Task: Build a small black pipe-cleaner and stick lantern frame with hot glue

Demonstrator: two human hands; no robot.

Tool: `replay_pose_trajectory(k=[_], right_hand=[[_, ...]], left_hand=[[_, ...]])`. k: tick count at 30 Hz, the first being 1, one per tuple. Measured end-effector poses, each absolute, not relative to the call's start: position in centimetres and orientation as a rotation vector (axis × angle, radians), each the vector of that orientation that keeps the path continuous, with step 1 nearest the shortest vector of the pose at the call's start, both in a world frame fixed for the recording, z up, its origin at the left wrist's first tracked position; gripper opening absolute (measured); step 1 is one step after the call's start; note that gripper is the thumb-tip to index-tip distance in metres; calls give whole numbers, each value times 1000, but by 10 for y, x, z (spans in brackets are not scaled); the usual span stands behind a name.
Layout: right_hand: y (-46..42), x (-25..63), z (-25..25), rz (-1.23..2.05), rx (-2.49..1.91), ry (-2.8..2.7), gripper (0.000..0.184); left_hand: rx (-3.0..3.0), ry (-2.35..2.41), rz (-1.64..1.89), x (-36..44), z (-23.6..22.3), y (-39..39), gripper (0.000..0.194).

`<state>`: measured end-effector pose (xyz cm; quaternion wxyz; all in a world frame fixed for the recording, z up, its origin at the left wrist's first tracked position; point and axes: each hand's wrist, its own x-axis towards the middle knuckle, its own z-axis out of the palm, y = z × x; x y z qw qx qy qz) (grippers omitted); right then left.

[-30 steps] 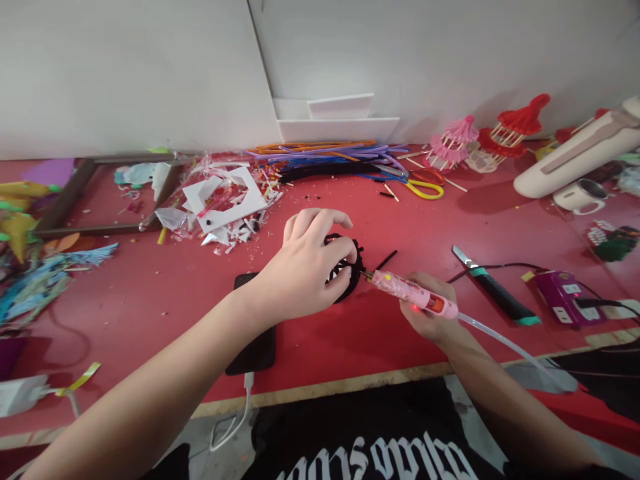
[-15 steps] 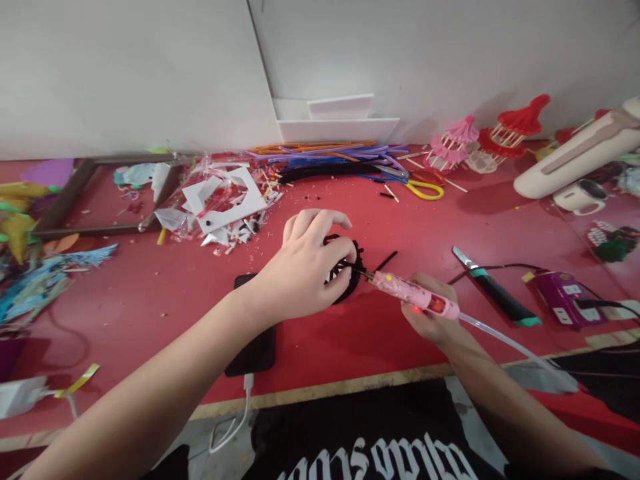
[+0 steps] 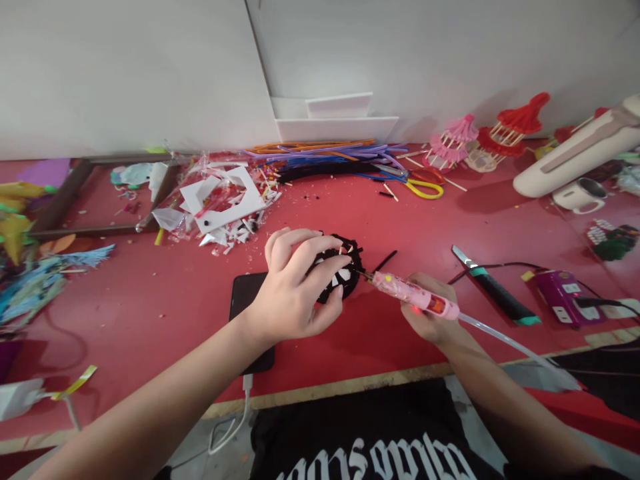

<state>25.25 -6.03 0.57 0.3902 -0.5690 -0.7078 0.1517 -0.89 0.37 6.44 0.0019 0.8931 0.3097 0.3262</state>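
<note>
My left hand (image 3: 299,287) lies over a small round black-and-white craft piece (image 3: 345,275), its fingers curved across the top and the thumb at the near side. The hand covers the piece's left part. In my right hand (image 3: 433,323) is a pink hot glue gun (image 3: 413,293), gripped around its body with a small red light glowing. Its metal nozzle points left and meets the right edge of the craft piece. A clear glue stick (image 3: 510,345) sticks out of its back end. A short black strip (image 3: 385,261) lies just beyond the nozzle.
A phone (image 3: 250,300) on a white cable lies beside my left wrist. To the right are a utility knife (image 3: 495,287) and a purple power adapter (image 3: 567,300). Pipe cleaners (image 3: 330,160), yellow-handled scissors (image 3: 425,189), white scraps (image 3: 240,230) and a mug (image 3: 580,195) stand behind.
My left hand has shifted left and its fingers have spread from a pinch near the nozzle, uncovering more of the craft piece. My right hand and the glue gun stay almost in place.
</note>
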Motion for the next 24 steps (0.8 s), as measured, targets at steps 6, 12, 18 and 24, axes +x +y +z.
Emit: replay_pose_trajectory(k=[6, 12, 18, 24], right_hand=[[-60, 250, 4, 379, -1400, -1798, 11], [-59, 250, 5, 353, -1337, -1833, 5], [-60, 256, 6, 351, -1349, -1846, 5], [-62, 255, -2, 298, -1423, -1817, 4]], left_hand=[[2922, 954, 986, -13, 60, 2, 46], [2991, 936, 987, -15, 56, 0, 56], [2944, 940, 997, -15, 53, 0, 55], [2966, 973, 948, -16, 52, -1, 48]])
